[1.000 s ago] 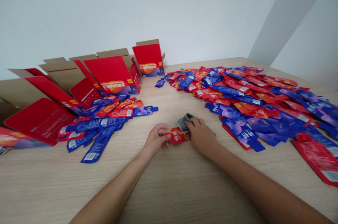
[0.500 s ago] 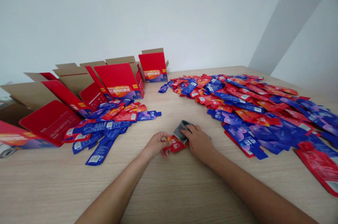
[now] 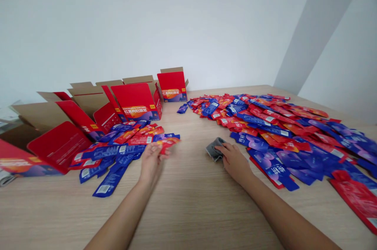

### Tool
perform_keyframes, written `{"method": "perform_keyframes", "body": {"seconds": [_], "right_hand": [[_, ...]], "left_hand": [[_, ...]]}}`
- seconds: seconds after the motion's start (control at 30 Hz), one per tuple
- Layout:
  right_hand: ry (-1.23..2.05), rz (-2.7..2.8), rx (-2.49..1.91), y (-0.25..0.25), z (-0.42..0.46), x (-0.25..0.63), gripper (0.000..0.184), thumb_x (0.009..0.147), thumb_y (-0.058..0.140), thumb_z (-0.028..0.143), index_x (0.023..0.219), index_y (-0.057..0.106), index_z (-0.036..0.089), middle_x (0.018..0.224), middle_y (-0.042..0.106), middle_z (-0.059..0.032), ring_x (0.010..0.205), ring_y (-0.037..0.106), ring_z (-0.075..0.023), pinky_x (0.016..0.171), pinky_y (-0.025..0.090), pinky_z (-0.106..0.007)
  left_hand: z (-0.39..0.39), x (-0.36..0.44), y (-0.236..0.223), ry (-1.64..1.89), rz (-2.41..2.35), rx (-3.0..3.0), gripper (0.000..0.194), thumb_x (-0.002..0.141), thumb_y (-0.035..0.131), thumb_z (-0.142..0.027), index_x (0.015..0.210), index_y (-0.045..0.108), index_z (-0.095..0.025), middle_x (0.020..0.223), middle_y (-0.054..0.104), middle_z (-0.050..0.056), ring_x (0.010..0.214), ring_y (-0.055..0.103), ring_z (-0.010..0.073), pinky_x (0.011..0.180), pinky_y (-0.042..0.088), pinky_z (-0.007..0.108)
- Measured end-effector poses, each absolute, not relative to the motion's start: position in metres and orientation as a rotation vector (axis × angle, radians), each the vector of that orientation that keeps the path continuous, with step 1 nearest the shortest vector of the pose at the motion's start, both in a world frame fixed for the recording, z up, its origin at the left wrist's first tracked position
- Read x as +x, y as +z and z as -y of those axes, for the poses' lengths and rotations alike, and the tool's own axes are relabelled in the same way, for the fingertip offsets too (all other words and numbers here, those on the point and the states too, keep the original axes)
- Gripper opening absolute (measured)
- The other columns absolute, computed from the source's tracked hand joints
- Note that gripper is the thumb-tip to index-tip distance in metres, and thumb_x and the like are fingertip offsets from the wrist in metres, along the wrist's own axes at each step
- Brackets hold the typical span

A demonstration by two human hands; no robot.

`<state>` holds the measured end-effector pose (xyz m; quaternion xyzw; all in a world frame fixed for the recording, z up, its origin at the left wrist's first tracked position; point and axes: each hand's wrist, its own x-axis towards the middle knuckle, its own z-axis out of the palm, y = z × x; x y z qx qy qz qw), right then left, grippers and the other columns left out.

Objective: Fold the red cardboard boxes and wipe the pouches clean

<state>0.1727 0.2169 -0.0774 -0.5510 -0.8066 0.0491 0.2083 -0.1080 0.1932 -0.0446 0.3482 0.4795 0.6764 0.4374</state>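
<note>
My left hand (image 3: 151, 160) is closed on a red sachet (image 3: 168, 142), smeared by motion, at the right edge of the smaller sachet pile (image 3: 123, 150). In my right hand (image 3: 234, 159) is a crumpled grey cloth (image 3: 215, 148), pinched between the fingers just over the table. The large heap of red and blue sachets (image 3: 265, 120) lies to the right of that hand. Blue sachets with white print (image 3: 272, 167) are closest to my right wrist.
Open red cartons (image 3: 134, 103) with raised cardboard flaps line the table's left side. Another carton (image 3: 173, 87) stands at the back by the wall. A lone blue sachet (image 3: 182, 108) lies before it. A red pouch (image 3: 353, 195) rests at the right edge.
My left hand has moved left with the red sachet, away from the cloth and up to the smaller pile. My right hand keeps the cloth and has shifted slightly right. The view has tilted up a little.
</note>
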Motion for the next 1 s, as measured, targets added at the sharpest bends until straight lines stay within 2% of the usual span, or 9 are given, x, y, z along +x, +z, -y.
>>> {"method": "perform_keyframes", "body": {"seconds": [0.07, 0.13, 0.23, 0.37, 0.57, 0.67, 0.83, 0.93, 1.0], "right_hand": [[0.138, 2.241, -1.534, -0.077, -0.217, 0.173, 0.049, 0.077, 0.039, 0.003, 0.12, 0.058, 0.02, 0.121, 0.053, -0.0084, 0.105, 0.046, -0.0221, 0.094, 0.038, -0.034], [0.136, 2.238, -1.544, -0.077, -0.217, 0.171, 0.049, 0.077, 0.04, 0.004, 0.12, 0.058, 0.02, 0.121, 0.054, -0.0091, 0.105, 0.046, -0.0227, 0.093, 0.039, -0.035], [0.154, 2.22, -1.559, -0.076, -0.216, 0.168, 0.049, 0.076, 0.04, 0.004, 0.119, 0.058, 0.02, 0.121, 0.054, -0.0095, 0.106, 0.046, -0.0232, 0.09, 0.04, -0.034], [0.213, 2.216, -1.532, -0.077, -0.216, 0.163, 0.051, 0.074, 0.042, 0.005, 0.12, 0.058, 0.022, 0.123, 0.053, -0.0085, 0.107, 0.045, -0.0228, 0.093, 0.038, -0.034], [0.3, 2.152, -1.533, -0.076, -0.219, 0.157, 0.051, 0.074, 0.042, 0.004, 0.117, 0.058, 0.025, 0.122, 0.053, -0.0055, 0.109, 0.044, -0.0206, 0.095, 0.037, -0.033], [0.341, 2.134, -1.54, -0.075, -0.219, 0.155, 0.052, 0.072, 0.042, 0.003, 0.116, 0.058, 0.026, 0.121, 0.053, -0.0044, 0.11, 0.044, -0.02, 0.095, 0.038, -0.032], [0.412, 2.093, -1.537, -0.076, -0.22, 0.154, 0.053, 0.072, 0.043, 0.004, 0.116, 0.057, 0.03, 0.122, 0.052, -0.0023, 0.11, 0.044, -0.0198, 0.094, 0.038, -0.033], [0.45, 2.064, -1.526, -0.078, -0.221, 0.153, 0.053, 0.072, 0.044, 0.004, 0.115, 0.056, 0.032, 0.122, 0.052, -0.0009, 0.11, 0.044, -0.0192, 0.093, 0.039, -0.032], [0.466, 2.04, -1.508, -0.079, -0.222, 0.153, 0.054, 0.071, 0.044, 0.004, 0.115, 0.056, 0.032, 0.121, 0.053, -0.0002, 0.109, 0.044, -0.0185, 0.092, 0.039, -0.032]], "left_hand": [[-0.195, -0.12, -0.041, 1.976, -1.165, 0.741, 0.02, 0.071, 0.063, -0.023, 0.079, 0.045, -0.02, 0.064, 0.065, -0.004, 0.066, 0.067, 0.0119, 0.066, 0.053, 0.022], [-0.199, -0.123, -0.047, 2.026, -1.136, 0.679, 0.015, 0.075, 0.058, -0.026, 0.077, 0.046, -0.019, 0.072, 0.068, 0.001, 0.078, 0.068, 0.0145, 0.078, 0.052, 0.028], [-0.219, -0.115, -0.068, 1.807, -1.241, 0.768, 0.016, 0.076, 0.058, -0.029, 0.081, 0.049, -0.017, 0.083, 0.067, 0.006, 0.081, 0.067, 0.017, 0.08, 0.052, 0.033], [-0.282, -0.095, -0.084, 1.432, -1.752, 1.393, 0.016, 0.08, 0.048, -0.027, 0.091, 0.051, -0.015, 0.094, 0.064, 0.01, 0.091, 0.064, 0.0195, 0.081, 0.051, 0.037], [-0.392, -0.077, -0.082, 1.177, -2.003, 1.793, 0.039, 0.074, 0.054, -0.016, 0.112, 0.05, -0.008, 0.129, 0.047, 0.019, 0.129, 0.036, 0.0245, 0.108, 0.027, 0.037], [-0.429, -0.072, -0.088, 1.062, -2.12, 1.865, 0.049, 0.077, 0.053, -0.019, 0.122, 0.044, -0.003, 0.135, 0.04, 0.023, 0.132, 0.029, 0.0282, 0.109, 0.022, 0.041], [-0.481, -0.068, -0.095, 0.93, -2.268, 1.886, 0.064, 0.079, 0.053, -0.033, 0.133, 0.035, -0.003, 0.144, 0.026, 0.026, 0.134, 0.021, 0.0371, 0.107, 0.019, 0.05], [-0.504, -0.071, -0.092, 0.742, -2.366, 1.934, 0.063, 0.083, 0.046, -0.042, 0.135, 0.037, -0.008, 0.141, 0.033, 0.025, 0.13, 0.029, 0.04, 0.103, 0.023, 0.056], [-0.511, -0.073, -0.089, 0.603, -2.379, 2.014, 0.055, 0.086, 0.039, -0.04, 0.133, 0.042, -0.012, 0.136, 0.043, 0.022, 0.125, 0.038, 0.0367, 0.1, 0.029, 0.053]]}}
